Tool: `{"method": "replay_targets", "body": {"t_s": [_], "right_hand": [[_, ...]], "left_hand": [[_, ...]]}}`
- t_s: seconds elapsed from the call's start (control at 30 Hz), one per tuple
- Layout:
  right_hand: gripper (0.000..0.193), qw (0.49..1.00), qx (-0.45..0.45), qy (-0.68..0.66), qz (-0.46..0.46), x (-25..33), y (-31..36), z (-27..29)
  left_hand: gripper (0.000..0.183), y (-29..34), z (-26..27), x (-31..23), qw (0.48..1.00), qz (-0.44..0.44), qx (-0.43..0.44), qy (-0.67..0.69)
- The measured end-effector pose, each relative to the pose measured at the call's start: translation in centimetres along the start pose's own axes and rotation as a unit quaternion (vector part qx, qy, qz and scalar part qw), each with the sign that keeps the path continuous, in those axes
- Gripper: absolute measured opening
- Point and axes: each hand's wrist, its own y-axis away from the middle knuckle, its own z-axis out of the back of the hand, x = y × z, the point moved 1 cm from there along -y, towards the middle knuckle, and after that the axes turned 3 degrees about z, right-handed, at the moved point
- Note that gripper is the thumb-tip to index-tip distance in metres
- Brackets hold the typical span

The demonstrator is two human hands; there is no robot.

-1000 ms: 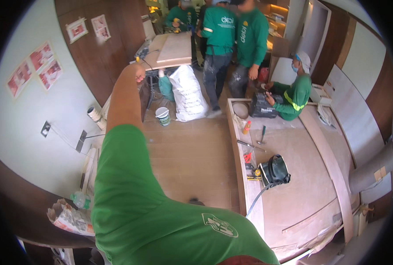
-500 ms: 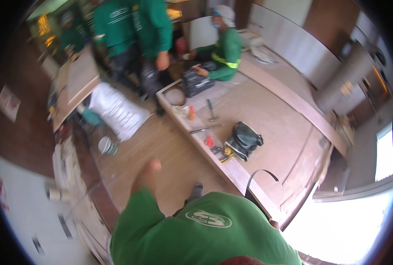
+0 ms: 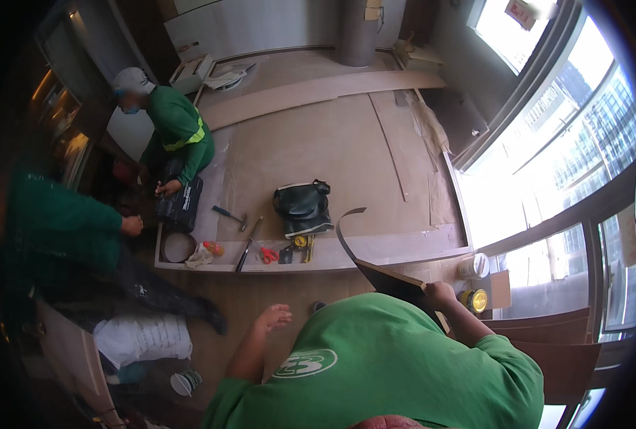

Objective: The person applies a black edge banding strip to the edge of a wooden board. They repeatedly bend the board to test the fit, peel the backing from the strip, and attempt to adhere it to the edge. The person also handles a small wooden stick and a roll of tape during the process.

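"Holding what, down at the lower centre right?"

"A dark board [image 3: 398,284], with the right hand [image 3: 441,294] clamped on its edge. The left hand [image 3: 273,317], lower centre, is free, fingers loosely apart over the floor."

"And the containers?"

"A black bag [image 3: 302,209] sits mid-frame on the platform [image 3: 318,154], near a yellow tape measure [image 3: 301,242]; I can't see inside it. Centre left, a seated co-worker [image 3: 182,129] has a hand on a black case [image 3: 180,206], contents hidden."

"Anything else?"

"Right of centre, a white bucket [image 3: 473,267] stands near a yellow-topped can [image 3: 474,300]. Lower left, a white sack [image 3: 146,337] lies near another bucket [image 3: 185,382]. What fills them, I can't tell."
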Motion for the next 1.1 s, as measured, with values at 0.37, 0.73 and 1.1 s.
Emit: {"method": "replay_targets", "body": {"t_s": [0.37,0.73,1.1], "right_hand": [[0.043,0.978,-0.166,-0.095,0.085,5.6,2.2,8.2],[0.025,0.891,-0.273,-0.227,0.284,8.8,-3.4,20.2],[0.036,0.751,-0.320,-0.253,0.518,10.7,-8.5,31.0]], "left_hand": [[0.029,-2.2,-4.1,-1.0,0.957,0.003,-0.194,-0.214],[0.025,-1.4,-10.2,-9.1,0.984,-0.161,0.007,0.080],[0.033,5.5,-8.4,-33.3,0.817,-0.434,-0.374,0.071]]}}
